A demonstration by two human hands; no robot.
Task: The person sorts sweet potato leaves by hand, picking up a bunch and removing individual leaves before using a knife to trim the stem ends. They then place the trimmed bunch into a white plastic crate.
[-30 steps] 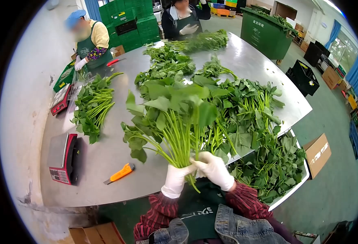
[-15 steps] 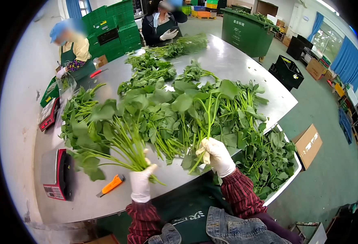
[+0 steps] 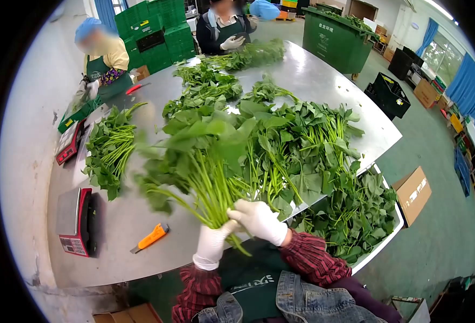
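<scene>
My left hand [image 3: 213, 241], in a white glove, is closed round the lower stems of a bunch of leafy greens [image 3: 207, 185]. Its broad leaves point away from me and blur a little with motion. My right hand [image 3: 260, 219], gloved too, meets the left at the stems with its fingers bent against them; whether it grips a stem of its own is hidden. Beyond the bunch, more leafy greens [image 3: 323, 140] lie heaped on the metal table [image 3: 124, 226]. An orange utility knife [image 3: 152, 237] lies to the left of my hands.
Two red scales [image 3: 81, 226] stand along the left edge. A separate pile of greens [image 3: 113, 148] lies near them. At the right, a white crate [image 3: 396, 226] holds more greens. Two co-workers [image 3: 105, 59] stand across the table. A red-handled knife [image 3: 135, 88] lies near one.
My right hand has moved left, bringing its stem to the bunch in my left hand. The left hand has shifted right with the bunch, uncovering the pile at the left.
</scene>
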